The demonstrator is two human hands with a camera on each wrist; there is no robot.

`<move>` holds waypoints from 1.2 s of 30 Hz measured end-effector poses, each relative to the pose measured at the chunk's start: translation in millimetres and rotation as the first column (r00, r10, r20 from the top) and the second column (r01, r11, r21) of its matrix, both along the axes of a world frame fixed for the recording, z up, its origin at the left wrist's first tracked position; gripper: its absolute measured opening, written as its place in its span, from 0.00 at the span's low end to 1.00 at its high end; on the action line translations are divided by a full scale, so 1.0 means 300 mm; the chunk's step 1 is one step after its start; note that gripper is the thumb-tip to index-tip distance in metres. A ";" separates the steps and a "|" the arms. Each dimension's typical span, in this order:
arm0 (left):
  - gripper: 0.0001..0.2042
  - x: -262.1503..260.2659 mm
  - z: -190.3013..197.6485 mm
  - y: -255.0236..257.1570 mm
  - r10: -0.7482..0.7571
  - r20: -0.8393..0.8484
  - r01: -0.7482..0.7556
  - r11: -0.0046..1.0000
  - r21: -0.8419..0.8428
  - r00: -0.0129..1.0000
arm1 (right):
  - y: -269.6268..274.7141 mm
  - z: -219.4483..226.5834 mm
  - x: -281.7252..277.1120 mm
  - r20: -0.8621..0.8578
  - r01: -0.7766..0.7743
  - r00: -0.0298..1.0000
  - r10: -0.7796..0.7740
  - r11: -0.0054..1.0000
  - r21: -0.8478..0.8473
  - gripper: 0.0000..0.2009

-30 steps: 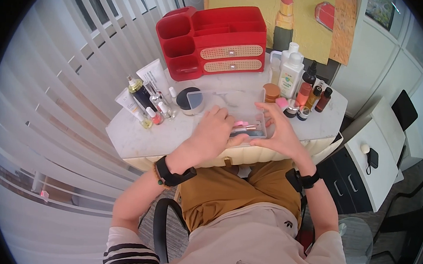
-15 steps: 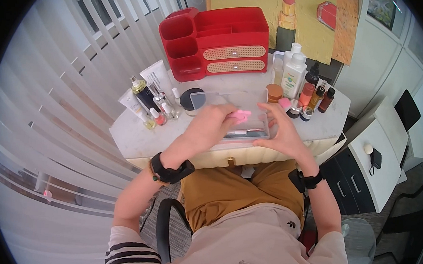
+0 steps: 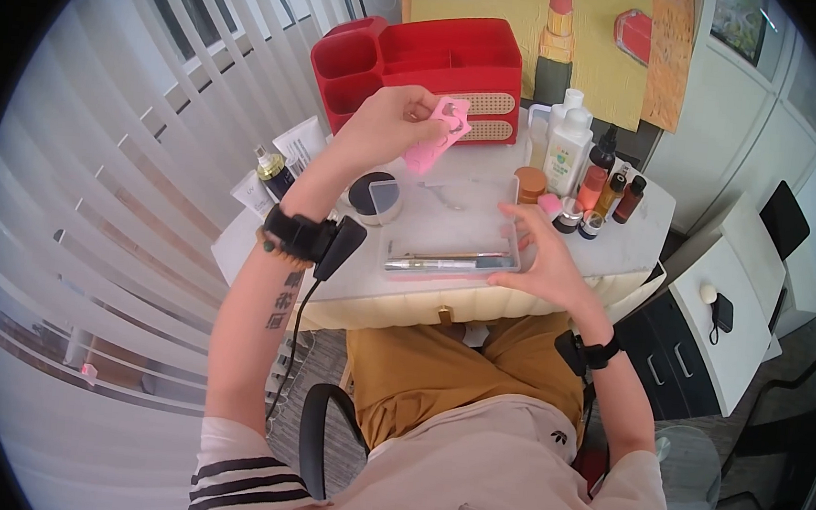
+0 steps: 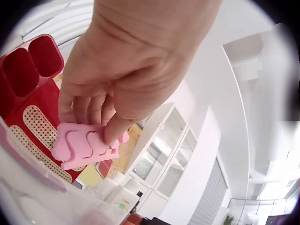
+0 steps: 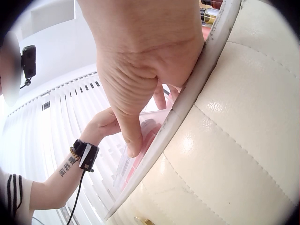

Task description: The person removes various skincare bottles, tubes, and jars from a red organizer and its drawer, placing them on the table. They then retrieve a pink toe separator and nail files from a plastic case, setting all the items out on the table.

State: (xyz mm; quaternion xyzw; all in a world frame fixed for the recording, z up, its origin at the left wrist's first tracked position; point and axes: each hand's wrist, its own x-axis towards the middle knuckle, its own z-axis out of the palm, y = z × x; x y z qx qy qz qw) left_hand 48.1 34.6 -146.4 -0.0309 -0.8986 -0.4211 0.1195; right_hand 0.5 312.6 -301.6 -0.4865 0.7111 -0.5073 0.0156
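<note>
The left hand is raised in front of the red organizer, its thumb and fingers pinching a pink foam toe separator. In the left wrist view the pink separator shows its wavy cut-outs under the fingertips. The right hand grips the right end of a clear plastic box at the table's front edge. That box's lid stands open behind it, and slim tools lie inside. From the right wrist view, the thumb of the right hand presses the box's side.
White bottles, small dark bottles and jars stand at the table's right. Tubes and a bottle stand at the left, partly behind the left arm. A round black-topped compact lies left of the box.
The left hand has risen out of the box with the pink separator, moving up and left toward the organizer. The right hand has stayed at the box.
</note>
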 end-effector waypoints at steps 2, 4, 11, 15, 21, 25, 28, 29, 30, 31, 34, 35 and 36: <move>0.21 -0.044 -0.013 -0.016 0.001 -0.059 -0.009 0.990 -0.143 0.998 | 0.001 0.001 0.001 0.002 -0.002 1.000 0.002 1.000 -0.001 0.45; 0.21 -0.065 -0.027 -0.022 0.023 -0.067 -0.032 0.988 -0.150 0.998 | 0.001 -0.005 -0.002 0.007 -0.008 1.000 0.009 1.000 -0.013 0.44; 0.19 -0.073 -0.041 -0.018 -0.016 -0.042 0.013 0.997 -0.080 0.999 | 0.004 -0.010 -0.005 0.017 -0.012 1.000 0.013 1.000 -0.025 0.45; 0.16 -0.038 -0.039 -0.001 -0.096 -0.081 0.098 0.995 0.023 0.992 | 0.004 -0.013 -0.008 0.010 -0.015 1.000 0.015 1.000 -0.017 0.45; 0.13 0.055 0.006 0.078 -0.156 -0.191 0.189 0.968 0.167 0.969 | 0.008 -0.011 -0.007 0.016 -0.016 1.000 0.016 1.000 -0.015 0.45; 0.14 0.081 0.028 0.104 -0.155 -0.171 0.176 0.978 0.112 0.973 | 0.007 -0.005 -0.006 0.014 -0.019 1.000 0.019 1.000 0.003 0.45; 0.15 0.076 0.027 0.092 -0.137 -0.176 0.155 0.984 0.089 0.975 | 0.006 -0.008 -0.003 0.039 -0.022 0.999 0.022 1.000 -0.014 0.46; 0.15 0.067 0.023 0.088 -0.124 -0.181 0.145 0.984 0.104 0.976 | 0.006 -0.009 -0.006 0.036 -0.020 0.999 0.020 1.000 -0.015 0.46; 0.15 0.057 0.021 0.084 -0.128 -0.182 0.148 0.984 0.102 0.975 | 0.006 -0.013 -0.008 0.028 -0.016 0.999 0.016 1.000 -0.019 0.46; 0.16 0.049 0.018 0.077 -0.112 -0.166 0.132 0.985 0.113 0.980 | 0.006 -0.016 -0.007 0.022 -0.014 1.000 0.014 1.000 -0.021 0.46; 0.17 0.012 0.011 0.035 -0.068 -0.069 0.076 0.990 0.123 0.995 | 0.005 -0.008 -0.005 0.038 -0.027 0.999 0.027 1.000 -0.013 0.45; 0.18 -0.003 0.009 0.018 -0.044 0.009 0.043 0.992 0.117 0.999 | 0.005 -0.009 -0.005 0.038 -0.029 0.999 0.030 1.000 -0.012 0.45; 0.18 -0.017 0.004 0.001 -0.043 0.008 0.042 0.992 0.118 0.999 | 0.005 -0.010 -0.007 0.039 -0.028 0.999 0.028 1.000 -0.008 0.45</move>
